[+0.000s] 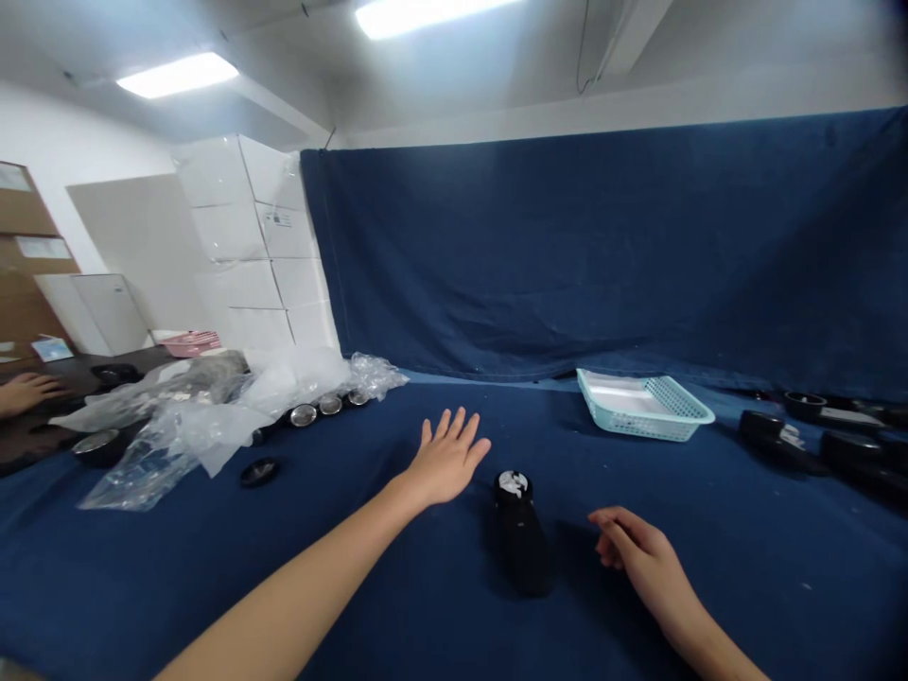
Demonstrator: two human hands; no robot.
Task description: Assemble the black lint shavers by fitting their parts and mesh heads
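My left hand [446, 459] hovers over the blue cloth with its fingers spread, holding nothing. Just to its right lies a black elongated device [523, 549], a handle-like body with a round head whose top shows a white and silver inside. Neither hand touches it. On the device's other side is my right hand [638, 553], its fingers curled in together and the thumb close to them. Whether anything small is in those fingers is hidden. A round black ring or cap [259, 472] lies on the cloth left of my left hand.
A light-blue basket [642, 421] with white sheets stands at the back. Several black devices [780, 442] lie at the right. Crumpled clear plastic bags [205, 416] and round black parts with shiny faces [304, 415] cover the left. Another person's hand [28, 392] is at far left.
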